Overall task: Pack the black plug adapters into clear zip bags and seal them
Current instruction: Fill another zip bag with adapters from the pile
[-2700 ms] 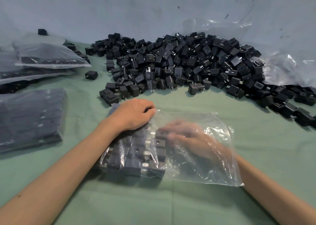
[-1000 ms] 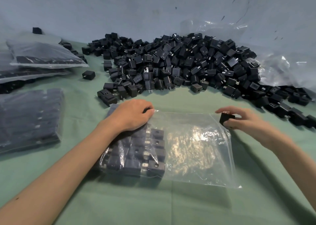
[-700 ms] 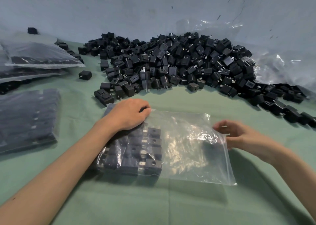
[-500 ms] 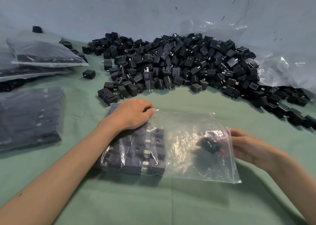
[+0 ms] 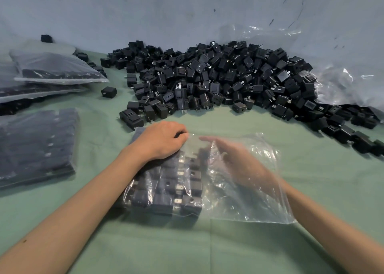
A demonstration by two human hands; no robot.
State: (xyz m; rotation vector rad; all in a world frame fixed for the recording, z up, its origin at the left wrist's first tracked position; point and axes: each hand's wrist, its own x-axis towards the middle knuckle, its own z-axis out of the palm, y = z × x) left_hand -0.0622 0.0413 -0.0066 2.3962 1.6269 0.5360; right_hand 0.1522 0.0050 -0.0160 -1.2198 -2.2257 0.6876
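- Because the right hand is pushed deep inside the clear zip bag and is blurred behind the film, it cannot be told whether an adapter is held or the fingers are free.
- At the bag's far left corner the left hand is laid over the film with its fingers curled at the edge, so the bag is pinned against the green cloth.
- Inside the bag's left half, packed adapters are set in tight rows; the right half is unfilled.
- These rows could be toppled if the right hand is dragged out carelessly, since the blocks look hard and smooth and are braced only by thin film.
- The film could be snagged or pierced by the bare metal prongs, seen as pale tabs between the blocks.
- Sealing could be spoiled if the slack, crinkled mouth at the bag's right is folded over, or if an adapter is left across it.
- Beyond the bag, a loose pile of boxy matte black plugs is heaped; left of the bag, filled bags are laid flat.
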